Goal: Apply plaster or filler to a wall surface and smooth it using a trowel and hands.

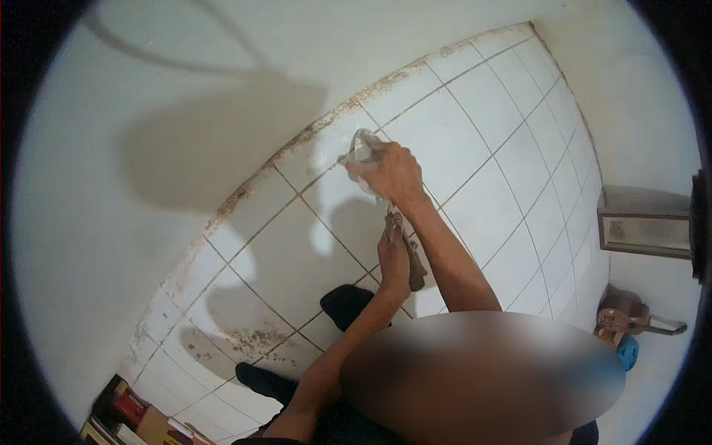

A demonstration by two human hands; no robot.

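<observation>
My right hand (pixel 393 174) is closed around a crumpled grey-white cloth (pixel 361 147), which it presses to the white tiled floor (pixel 475 141) close to the wall's dirty lower edge. Just below it, nearer to me, my left hand (pixel 395 256) is closed on a limp, grey-brown cloth-like piece (pixel 417 273). Part of that piece sticks up past the fingers and the rest hangs by the palm. A dark-covered foot (pixel 347 305) stands near my left wrist, and another dark foot (pixel 263 382) is farther left.
Brown, flaking dirt (pixel 237 194) runs along the wall's foot. Dark specks (pixel 256 341) lie on tiles at the left. Boxes and books (pixel 141 415) fill the lower left corner. At right stand a framed piece (pixel 645 232) and a reddish metal device with a handle (pixel 623 319). A blurred patch covers the lower middle.
</observation>
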